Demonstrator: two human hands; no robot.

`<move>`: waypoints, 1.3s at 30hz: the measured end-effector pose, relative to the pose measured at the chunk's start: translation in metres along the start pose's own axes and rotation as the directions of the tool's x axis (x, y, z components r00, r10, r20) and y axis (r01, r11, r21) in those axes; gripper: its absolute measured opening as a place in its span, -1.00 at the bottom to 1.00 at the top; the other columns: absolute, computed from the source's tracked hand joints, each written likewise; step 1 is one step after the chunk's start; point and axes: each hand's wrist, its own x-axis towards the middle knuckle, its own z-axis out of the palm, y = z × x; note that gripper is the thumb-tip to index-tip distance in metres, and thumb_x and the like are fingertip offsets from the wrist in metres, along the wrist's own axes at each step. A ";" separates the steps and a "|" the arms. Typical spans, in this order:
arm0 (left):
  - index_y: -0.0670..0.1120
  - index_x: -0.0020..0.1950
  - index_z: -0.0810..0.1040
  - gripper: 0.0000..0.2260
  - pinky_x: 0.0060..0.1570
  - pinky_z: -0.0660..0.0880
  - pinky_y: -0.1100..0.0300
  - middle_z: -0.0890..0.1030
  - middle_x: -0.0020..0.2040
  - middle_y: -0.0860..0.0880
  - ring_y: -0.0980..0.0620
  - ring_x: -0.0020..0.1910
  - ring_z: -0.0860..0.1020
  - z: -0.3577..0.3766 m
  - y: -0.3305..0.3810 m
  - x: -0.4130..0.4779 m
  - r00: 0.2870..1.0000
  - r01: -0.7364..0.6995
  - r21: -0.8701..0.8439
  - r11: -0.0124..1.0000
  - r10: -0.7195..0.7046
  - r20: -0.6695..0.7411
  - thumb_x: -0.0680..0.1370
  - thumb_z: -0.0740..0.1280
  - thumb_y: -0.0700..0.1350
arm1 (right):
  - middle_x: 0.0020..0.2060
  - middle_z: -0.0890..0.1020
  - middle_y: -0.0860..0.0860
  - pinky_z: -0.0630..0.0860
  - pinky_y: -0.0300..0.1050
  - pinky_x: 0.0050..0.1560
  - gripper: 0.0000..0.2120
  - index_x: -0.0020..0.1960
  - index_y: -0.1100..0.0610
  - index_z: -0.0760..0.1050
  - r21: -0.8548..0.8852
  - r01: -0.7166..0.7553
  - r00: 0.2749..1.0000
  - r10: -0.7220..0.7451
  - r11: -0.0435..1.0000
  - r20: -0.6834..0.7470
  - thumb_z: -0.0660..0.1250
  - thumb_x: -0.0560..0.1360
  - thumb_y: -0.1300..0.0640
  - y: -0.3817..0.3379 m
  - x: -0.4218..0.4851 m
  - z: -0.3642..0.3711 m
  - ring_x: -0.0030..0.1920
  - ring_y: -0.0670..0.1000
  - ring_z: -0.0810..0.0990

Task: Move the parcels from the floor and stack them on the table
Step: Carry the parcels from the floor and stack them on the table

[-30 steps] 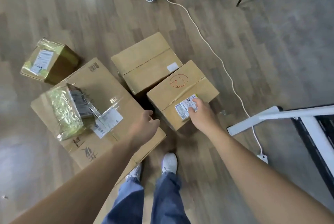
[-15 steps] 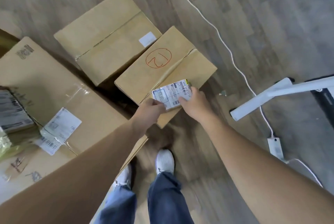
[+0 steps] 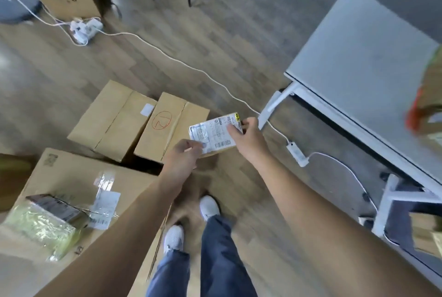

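Item: small labelled parcel, held between our two hands, just right of the box marked 12. Our left hand pinched its near-left corner. Our right hand gripped its far-right end, fingers curled over the label. The long axis ran grip to grip. The table lay beyond the right-hand fingers, so we judged the carry to be rightward, right hand leading.

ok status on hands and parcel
Left hand and right hand both grip the parcel, held in the air. Table to the right, not yet reached. Cable trails between.
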 end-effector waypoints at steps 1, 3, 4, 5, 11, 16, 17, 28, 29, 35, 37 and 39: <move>-0.02 -0.01 0.58 -0.91 0.07 0.53 0.04 0.62 0.05 0.04 0.00 0.05 0.58 0.005 0.013 -0.017 0.999 -0.036 0.018 0.999 0.035 0.040 0.53 0.31 -0.14 | -0.07 0.53 -0.14 0.56 0.09 0.05 -0.60 0.18 0.05 0.30 0.046 -0.014 0.999 0.016 0.999 -0.038 0.32 0.51 -0.15 -0.005 -0.017 -0.020 -0.05 0.02 0.58; -0.12 0.10 0.54 -0.84 -0.05 0.52 0.13 0.61 0.02 0.05 0.01 -0.01 0.59 0.018 0.036 -0.049 0.986 -0.118 0.032 0.993 0.113 0.122 0.53 0.31 -0.22 | -0.05 0.53 -0.21 0.59 0.13 0.06 -0.59 0.20 -0.01 0.32 0.126 -0.019 0.991 0.035 0.992 -0.127 0.33 0.49 -0.19 -0.009 -0.050 -0.059 -0.01 -0.03 0.59; -0.17 0.14 0.50 -0.80 -0.15 0.50 0.20 0.59 -0.02 0.04 0.04 -0.10 0.57 0.026 0.048 -0.063 0.976 -0.163 0.025 0.986 0.157 0.153 0.52 0.31 -0.27 | -0.05 0.53 -0.24 0.59 0.14 0.04 -0.61 0.18 -0.03 0.33 0.145 -0.005 0.984 0.030 0.989 -0.173 0.33 0.48 -0.20 -0.009 -0.063 -0.077 0.00 -0.04 0.59; -0.20 0.15 0.47 -0.78 -0.24 0.48 0.27 0.57 -0.05 0.02 0.08 -0.17 0.55 0.035 0.059 -0.076 0.963 -0.210 0.022 0.977 0.203 0.178 0.51 0.31 -0.32 | -0.06 0.53 -0.25 0.60 0.16 0.03 -0.63 0.16 -0.06 0.33 0.157 0.014 0.975 0.021 0.988 -0.220 0.32 0.48 -0.21 -0.008 -0.075 -0.094 0.01 -0.04 0.60; -0.13 0.13 0.45 -0.70 -0.17 0.58 0.09 0.63 0.05 -0.11 0.01 -0.18 0.61 0.100 0.103 -0.132 0.889 -0.334 0.079 0.939 0.286 0.358 0.44 0.41 -0.11 | -0.07 0.53 -0.13 0.58 0.20 0.05 -0.71 0.12 -0.01 0.32 0.259 0.090 0.889 0.040 0.962 -0.456 0.33 0.52 -0.10 0.009 -0.142 -0.192 0.03 0.04 0.60; -0.17 0.17 0.45 -0.72 -0.22 0.54 0.14 0.64 -0.05 -0.03 -0.01 -0.15 0.64 0.184 0.123 -0.178 0.813 -0.434 0.122 0.892 0.330 0.479 0.49 0.37 -0.20 | -0.26 0.53 -0.02 0.59 0.22 0.00 -0.68 0.17 -0.01 0.29 0.278 0.083 0.825 0.090 0.957 -0.558 0.30 0.53 -0.12 0.046 -0.190 -0.276 -0.15 0.12 0.60; -0.15 0.17 0.43 -0.73 -0.22 0.52 0.15 0.63 -0.04 -0.03 -0.01 -0.12 0.64 0.202 0.125 -0.189 0.796 -0.454 0.120 0.883 0.341 0.500 0.50 0.35 -0.24 | -0.27 0.53 0.00 0.59 0.19 -0.01 -0.69 0.18 0.00 0.28 0.271 0.073 0.820 0.097 0.960 -0.565 0.27 0.55 -0.11 0.057 -0.199 -0.293 -0.19 0.12 0.58; -0.08 0.17 0.40 -0.71 -0.05 0.53 -0.02 0.61 0.03 -0.11 -0.09 -0.07 0.59 0.422 0.106 -0.293 0.668 -0.573 0.118 0.811 0.379 0.640 0.49 0.37 -0.25 | -0.06 0.59 0.07 0.30 -0.07 -0.27 -0.66 0.37 0.11 0.32 0.143 -0.016 0.726 0.110 0.990 -0.679 0.05 0.67 -0.02 0.207 -0.276 -0.471 -0.16 0.10 0.55; -0.09 0.18 0.39 -0.70 -0.06 0.52 -0.01 0.61 0.03 -0.12 -0.08 -0.07 0.58 0.439 0.104 -0.300 0.670 -0.568 0.114 0.815 0.377 0.639 0.50 0.36 -0.26 | -0.09 0.58 0.04 0.31 -0.08 -0.31 -0.65 0.38 0.10 0.31 0.132 -0.010 0.729 0.098 0.991 -0.677 0.04 0.67 -0.02 0.219 -0.279 -0.483 -0.20 0.06 0.52; -0.06 0.19 0.36 -0.74 -0.03 0.54 0.01 0.60 0.07 -0.10 -0.05 -0.02 0.56 0.520 0.104 -0.325 0.674 -0.605 0.166 0.779 0.390 0.627 0.54 0.32 -0.23 | 0.13 0.58 -0.04 0.47 -0.05 -0.01 -0.66 0.39 -0.01 0.36 0.132 0.048 0.764 0.048 0.990 -0.643 0.09 0.65 -0.04 0.272 -0.285 -0.541 0.04 0.04 0.56; -0.09 0.27 0.39 -0.69 0.01 0.55 -0.01 0.59 0.09 -0.07 -0.06 0.02 0.56 0.542 0.107 -0.326 0.668 -0.635 0.205 0.745 0.396 0.630 0.55 0.32 -0.19 | 0.12 0.52 -0.11 0.53 0.04 0.10 -0.64 0.42 -0.04 0.32 0.191 0.073 0.781 0.063 0.979 -0.621 0.15 0.64 -0.03 0.280 -0.284 -0.556 0.05 0.04 0.56; -0.08 0.35 0.40 -0.64 0.07 0.56 -0.04 0.58 0.14 -0.04 -0.04 0.04 0.56 0.562 0.113 -0.324 0.643 -0.687 0.247 0.683 0.414 0.644 0.56 0.31 -0.13 | 0.09 0.51 -0.10 0.59 0.13 0.08 -0.60 0.44 -0.05 0.29 0.266 0.060 0.801 0.112 0.962 -0.587 0.18 0.62 -0.05 0.290 -0.276 -0.571 0.01 0.08 0.60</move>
